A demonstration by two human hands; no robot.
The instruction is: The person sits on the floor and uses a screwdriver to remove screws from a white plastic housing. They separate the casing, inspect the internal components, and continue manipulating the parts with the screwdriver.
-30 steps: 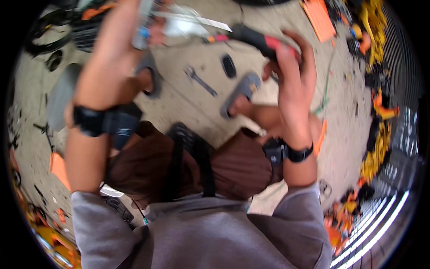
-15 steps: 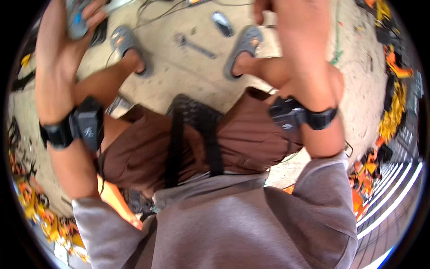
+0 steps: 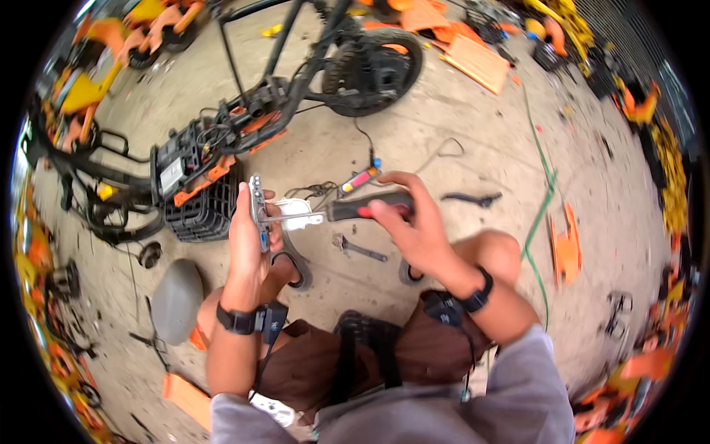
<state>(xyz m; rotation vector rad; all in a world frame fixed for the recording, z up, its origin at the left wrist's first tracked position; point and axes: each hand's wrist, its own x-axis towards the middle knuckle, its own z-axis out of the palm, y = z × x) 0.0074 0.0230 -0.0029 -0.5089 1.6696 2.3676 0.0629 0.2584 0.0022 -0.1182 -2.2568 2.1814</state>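
Observation:
My left hand (image 3: 246,235) is closed round a narrow metal part with holes (image 3: 258,198), held upright. My right hand (image 3: 403,229) grips a black and red screwdriver (image 3: 347,209), whose shaft points left and reaches the metal part; whether the tip sits in a hole I cannot tell. A white plate-like piece (image 3: 299,212) shows just behind the shaft. On the floor below lies a wrench (image 3: 362,249), and beyond the hands a pink and yellow tool (image 3: 359,177) with a cable.
A stripped two-wheeler frame (image 3: 270,103) with a battery-like box and wheel (image 3: 373,100) fills the upper left. A grey seat (image 3: 176,300), orange panels (image 3: 477,63), a dark bar (image 3: 472,197) and a green hose (image 3: 549,192) lie around. Piles of orange and yellow parts line the edges.
The view has swung up, bringing the two-wheeler frame into sight. My hands, near the top edge earlier, now appear mid-picture and closer together, with the screwdriver shaft reaching the metal part.

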